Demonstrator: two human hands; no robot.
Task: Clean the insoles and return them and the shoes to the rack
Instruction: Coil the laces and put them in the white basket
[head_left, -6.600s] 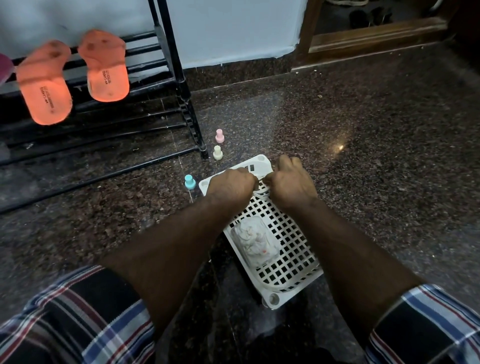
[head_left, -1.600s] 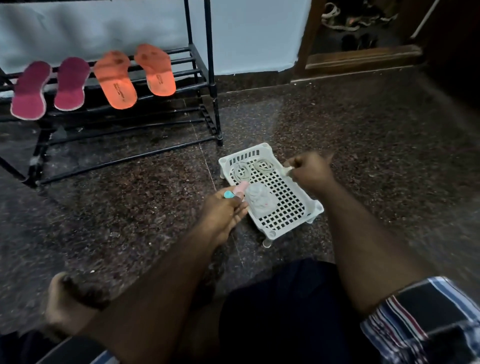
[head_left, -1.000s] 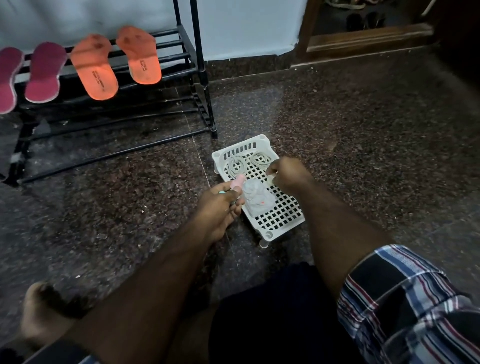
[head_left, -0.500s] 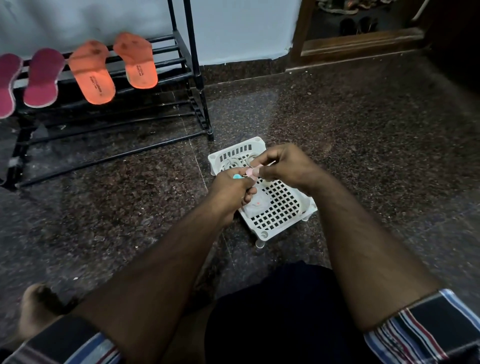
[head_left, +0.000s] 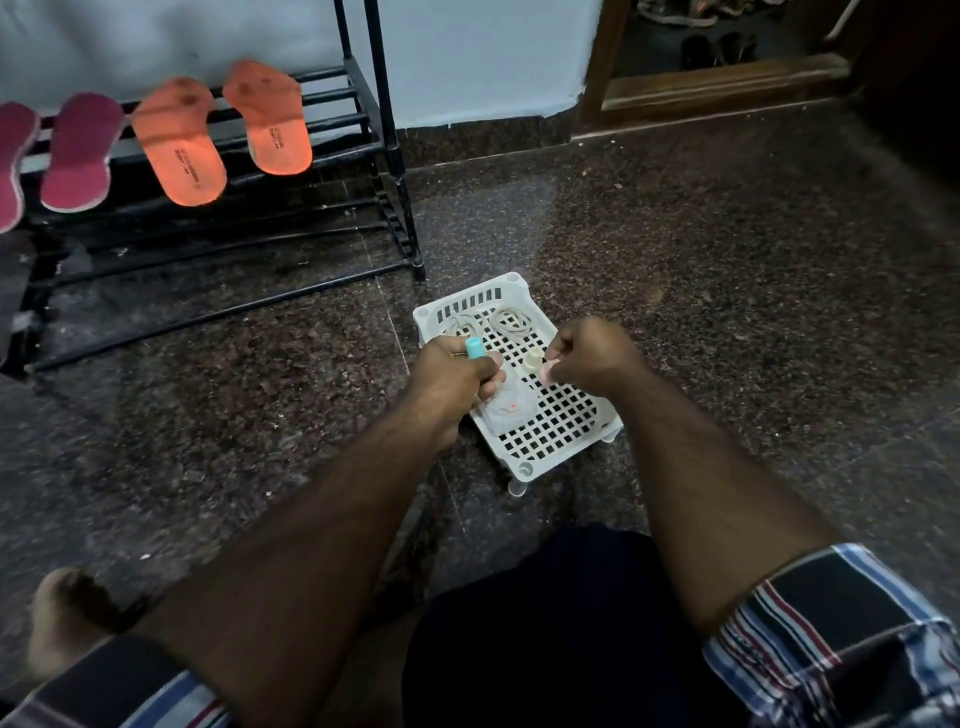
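Left hand (head_left: 451, 375) gripping teal-capped piece (head_left: 474, 347). Right hand (head_left: 592, 358), fingers curled, pinching pink piece (head_left: 548, 372). Both above white basket (head_left: 582, 415).

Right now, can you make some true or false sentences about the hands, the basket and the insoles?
1. The left hand grips a small teal-capped bottle. True.
2. The white basket sits on the rack. False: it stands on the floor, beside the black rack.
3. Two orange insoles lean on the rack. True.
4. The right hand is empty. False: it pinches a small pink bottle.
5. A cream bottle stands in the basket. True.
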